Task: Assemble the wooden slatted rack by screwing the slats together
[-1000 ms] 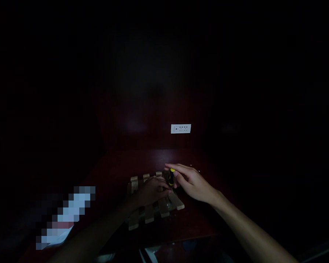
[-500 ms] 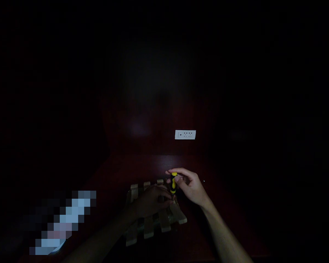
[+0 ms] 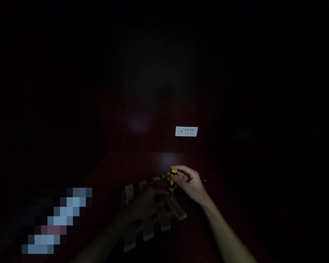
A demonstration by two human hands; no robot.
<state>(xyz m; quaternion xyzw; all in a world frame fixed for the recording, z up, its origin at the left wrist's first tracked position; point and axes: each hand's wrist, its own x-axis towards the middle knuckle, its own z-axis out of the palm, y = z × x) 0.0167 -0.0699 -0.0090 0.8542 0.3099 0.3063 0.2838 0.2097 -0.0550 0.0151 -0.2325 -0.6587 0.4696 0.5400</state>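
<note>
A black and yellow screwdriver (image 3: 171,179) stands nearly upright in my right hand (image 3: 190,182), its handle between thumb and fingers. Its lower end meets the right-hand slat of a pale wooden slatted piece (image 3: 164,220); the tip itself is too dark to make out. My left hand (image 3: 146,201) lies across the slats in shadow. Its thumb and forefinger close on the right-hand slat beside the screwdriver's lower end, and the other fingers are partly hidden.
All this is on a dark reddish table (image 3: 142,164). A white socket plate (image 3: 186,131) is on the wall behind. A bright pixelated patch (image 3: 63,219) is at lower left. Deep darkness covers the sides.
The slatted piece's left part has shifted slightly left, and its right slat is angled more. My right hand has its forefinger nearer the screwdriver's top. The view has shifted a little.
</note>
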